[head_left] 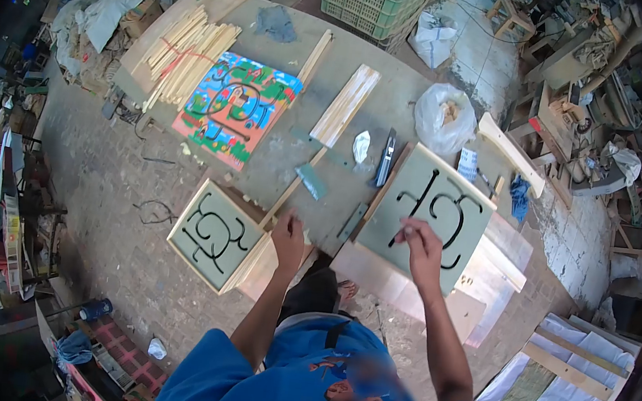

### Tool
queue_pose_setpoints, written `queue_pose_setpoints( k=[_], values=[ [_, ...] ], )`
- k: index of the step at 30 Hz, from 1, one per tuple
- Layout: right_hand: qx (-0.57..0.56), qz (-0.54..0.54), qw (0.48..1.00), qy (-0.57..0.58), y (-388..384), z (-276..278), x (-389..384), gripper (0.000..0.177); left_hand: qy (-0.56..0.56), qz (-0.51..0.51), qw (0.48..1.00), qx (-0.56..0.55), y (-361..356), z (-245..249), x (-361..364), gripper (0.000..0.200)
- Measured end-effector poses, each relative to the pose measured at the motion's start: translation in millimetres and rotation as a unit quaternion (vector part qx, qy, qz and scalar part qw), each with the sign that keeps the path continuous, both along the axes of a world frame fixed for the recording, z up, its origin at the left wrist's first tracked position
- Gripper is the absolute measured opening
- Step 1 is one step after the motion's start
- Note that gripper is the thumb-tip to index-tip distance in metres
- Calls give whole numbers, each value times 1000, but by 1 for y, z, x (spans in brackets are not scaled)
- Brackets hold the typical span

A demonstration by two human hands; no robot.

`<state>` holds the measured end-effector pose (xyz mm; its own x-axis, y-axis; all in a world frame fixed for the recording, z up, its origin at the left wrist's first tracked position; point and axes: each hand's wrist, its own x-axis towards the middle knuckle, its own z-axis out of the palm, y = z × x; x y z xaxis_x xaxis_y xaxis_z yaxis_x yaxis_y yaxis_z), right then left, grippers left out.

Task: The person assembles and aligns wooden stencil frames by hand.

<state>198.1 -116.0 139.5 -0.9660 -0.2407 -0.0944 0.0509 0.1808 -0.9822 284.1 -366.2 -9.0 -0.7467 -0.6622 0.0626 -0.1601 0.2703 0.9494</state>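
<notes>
Right hand (pixel 418 240) perhaps pinches something; partly covers green board (pixel 448 184).

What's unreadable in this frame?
- Head view, right hand: whatever it pinches over the pale green board with black curved lines is too small to identify.
- Head view, left hand: its own back hides whether it holds anything.
- Head view, blue shirt: the print is blurred.

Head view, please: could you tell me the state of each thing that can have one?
Right green board: flat, black lines only.
Left green board: flat, black lines only.
Colourful board: flat, fully painted.
Stick bundle: tied with red band.
White bag: open.
Right hand: fingers pinched on right green board.
Left hand: resting on table, grip unclear.
</notes>
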Motion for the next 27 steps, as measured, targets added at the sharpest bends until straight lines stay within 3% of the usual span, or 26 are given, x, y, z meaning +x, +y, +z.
queue_pose_setpoints(
  k=[3, 5, 7, 11, 20, 24, 27],
  values=[
    [-8, 45, 999, 20, -40, -7, -110, 20, -24, -21, 999, 2, -8, 4, -1, 25],
    [10, 62, 997, 38, -62, -45, -190, 20, -52, -41, 998, 4, -17, 13, -1, 26],
    [48, 68, 994, 64, -83, -87, -266, 22, -74, -27, 994, 74, -27, 20, 1, 25],
    [202, 17, 975, 89, -112, -166, -378, 30, -118, -13, 990, 75, -53, 16, 5, 24],
    [373, 41, 913, 158, -145, -174, -430, 30, -121, 33, 984, 125, -65, 13, -25, 21],
    [357, 52, 919, 159, -142, -178, -436, 27, -113, 18, 985, 129, -62, 14, -41, 21],
    [305, 20, 950, 63, -140, -177, -439, 26, -107, 21, 984, 141, -63, 17, -49, 21]
  ],
)
